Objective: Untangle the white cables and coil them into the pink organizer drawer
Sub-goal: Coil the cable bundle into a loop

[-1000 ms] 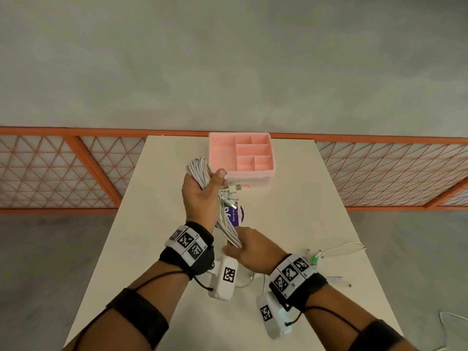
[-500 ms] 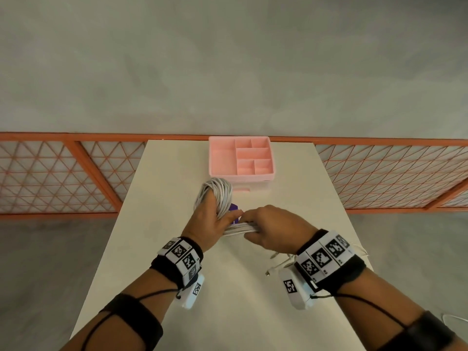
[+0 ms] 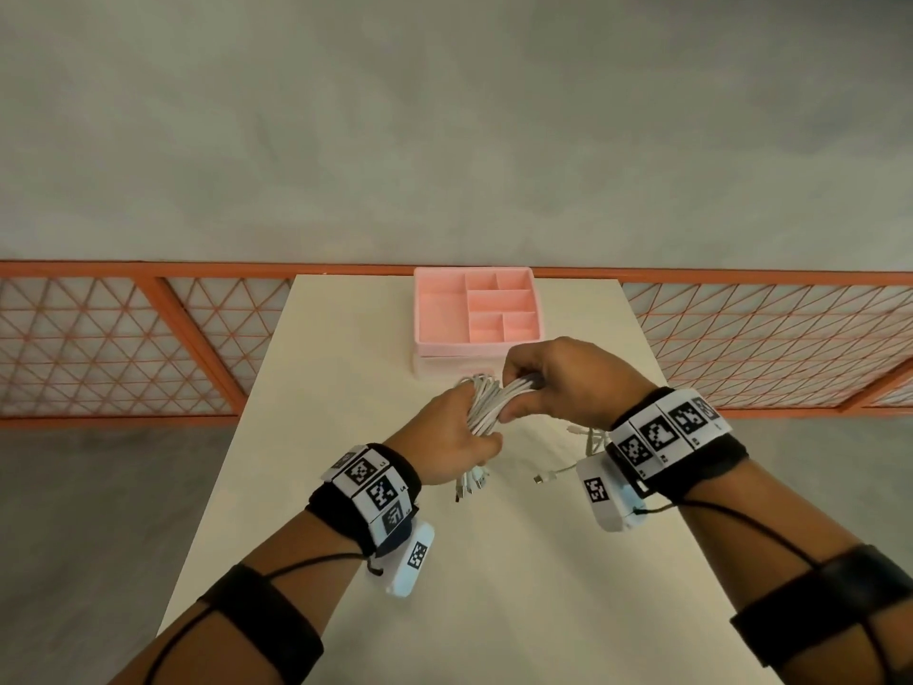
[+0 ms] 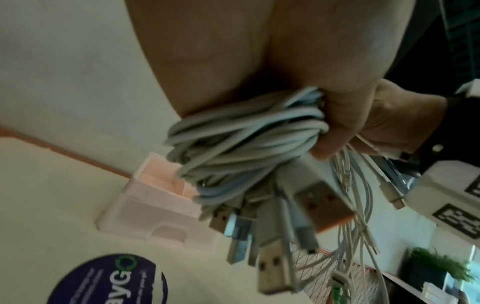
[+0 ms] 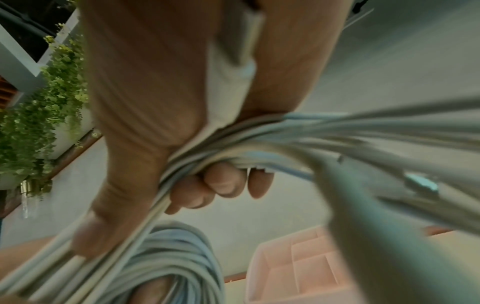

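Observation:
A thick bundle of white cables is held between both hands just in front of the pink organizer drawer. My left hand grips the coiled part, with several USB plugs hanging below it; the left wrist view shows the coil and plugs close up. My right hand grips the loose strands to the right of the coil, fingers curled round them. The drawer's compartments hold nothing I can see.
The cream table is narrow, with an orange lattice railing beyond its far edge. More thin white cables with small plugs lie on the table under my right wrist. A round purple sticker sits on the tabletop.
Both hands have moved forward and right, closer to the pink drawer. My right hand has come up from below the bundle and now grips the strands higher up, wrapping them round the coil.

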### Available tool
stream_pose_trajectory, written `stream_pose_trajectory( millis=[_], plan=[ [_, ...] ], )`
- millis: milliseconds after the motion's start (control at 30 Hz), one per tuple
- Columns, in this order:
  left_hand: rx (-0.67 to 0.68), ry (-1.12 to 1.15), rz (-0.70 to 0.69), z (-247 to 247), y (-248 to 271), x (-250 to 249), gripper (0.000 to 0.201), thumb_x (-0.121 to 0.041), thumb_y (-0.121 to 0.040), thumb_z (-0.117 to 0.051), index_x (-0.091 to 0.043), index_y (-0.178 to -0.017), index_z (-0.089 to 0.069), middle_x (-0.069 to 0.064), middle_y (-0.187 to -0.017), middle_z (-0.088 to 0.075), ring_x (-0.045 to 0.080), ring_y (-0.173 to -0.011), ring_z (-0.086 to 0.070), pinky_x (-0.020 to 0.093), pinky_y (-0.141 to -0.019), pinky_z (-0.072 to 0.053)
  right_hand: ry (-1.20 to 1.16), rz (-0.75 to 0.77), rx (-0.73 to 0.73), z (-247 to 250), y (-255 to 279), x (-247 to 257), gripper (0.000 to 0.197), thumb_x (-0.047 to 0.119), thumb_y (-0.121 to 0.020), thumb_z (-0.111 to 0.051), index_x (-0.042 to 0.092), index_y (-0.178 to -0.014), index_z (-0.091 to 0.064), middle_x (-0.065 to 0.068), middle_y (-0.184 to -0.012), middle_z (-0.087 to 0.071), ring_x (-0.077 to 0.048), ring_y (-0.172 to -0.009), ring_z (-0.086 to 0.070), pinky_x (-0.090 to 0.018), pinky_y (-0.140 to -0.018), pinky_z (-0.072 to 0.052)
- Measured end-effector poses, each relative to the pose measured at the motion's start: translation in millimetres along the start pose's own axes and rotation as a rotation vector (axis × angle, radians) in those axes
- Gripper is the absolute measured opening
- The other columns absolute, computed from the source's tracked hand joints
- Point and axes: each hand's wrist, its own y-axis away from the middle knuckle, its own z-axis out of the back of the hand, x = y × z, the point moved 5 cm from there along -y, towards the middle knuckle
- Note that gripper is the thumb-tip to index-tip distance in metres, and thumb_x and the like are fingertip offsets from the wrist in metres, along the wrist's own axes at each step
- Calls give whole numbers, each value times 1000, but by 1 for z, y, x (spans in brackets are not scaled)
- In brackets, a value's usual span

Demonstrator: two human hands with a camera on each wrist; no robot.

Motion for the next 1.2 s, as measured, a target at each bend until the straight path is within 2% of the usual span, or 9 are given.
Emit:
stream_pose_trajectory(
  millis=[167, 267, 367, 467, 667, 833, 967, 1067, 1200],
  plan=[
    [44, 75, 27, -10, 2, 0, 26, -26, -77, -57, -21, -102, -52, 5, -82, -68, 19, -70, -71, 45, -73, -60, -53, 26, 34, -8, -4, -1, 26, 43, -76, -81, 26, -88, -65, 10, -76, -67, -9, -70, -59, -37, -67, -51],
    [52, 146, 36, -11, 4, -2, 15, -13, -80, -56, -12, -95, -56, 8, -66, -64, 20, -57, -65, 40, -61, -56, -107, 40, 52, -13, -5, -4, 23, 37, -80, -80, 23, -91, -65, 9, -78, -67, -9, -70, -61, -32, -66, -51],
    [40, 198, 49, -6, 5, 1, 13, -16, -76, -56, -9, -87, -58, 15, -60, -59, 26, -52, -58, 39, -56, -49, -63, 70, 139, -18, -7, -11, 15, 25, -86, -72, 23, -96, -61, 11, -78, -63, -4, -68, -56, -25, -64, -46],
    [40, 237, 58, -3, 6, 0, 17, -20, -78, -59, -7, -88, -60, 19, -62, -57, 27, -51, -54, 41, -54, -46, 57, 75, 172, -20, -12, -20, 9, 19, -87, -67, 22, -91, -60, 8, -75, -60, -10, -67, -53, -29, -64, -44],
    [3, 320, 60, -1, 7, -12, 9, -8, -80, -57, 1, -78, -59, 15, -59, -58, 27, -52, -59, 36, -55, -49, 159, -29, -20, -19, -25, -38, 14, 18, -89, -60, 22, -94, -47, 4, -70, -56, -20, -65, -54, -33, -60, -44],
    [5, 396, 34, 0, 6, -12, 16, -8, -78, -56, -8, -62, -56, 14, -55, -53, 27, -49, -55, 47, -59, -50, 68, -80, -103, -28, -26, -44, 10, 20, -92, -59, 19, -99, -53, 2, -73, -58, -23, -68, -56, -34, -62, -44],
    [41, 540, 60, 1, 11, -14, 13, -12, -73, -58, -4, -66, -50, 12, -55, -42, 24, -48, -46, 36, -56, -38, 50, -32, -165, -30, -23, -43, 9, 22, -92, -59, 14, -96, -55, 1, -73, -56, -26, -70, -55, -32, -60, -37],
    [83, 697, 58, 3, 10, -23, 7, -8, -82, -57, -6, -78, -52, 6, -55, -38, 20, -47, -43, 31, -54, -32, -1, 26, -297, -27, -21, -37, 10, 18, -91, -59, 10, -93, -54, 3, -71, -54, -25, -64, -51, -30, -57, -34],
    [100, 836, 56, 10, 8, -31, 15, -8, -84, -57, -12, -69, -55, 4, -54, -36, 19, -45, -42, 29, -52, -32, -176, 7, -423, -30, -19, -35, 12, 16, -91, -60, 13, -87, -49, 3, -64, -55, -20, -56, -49, -29, -53, -34]
  ],
)
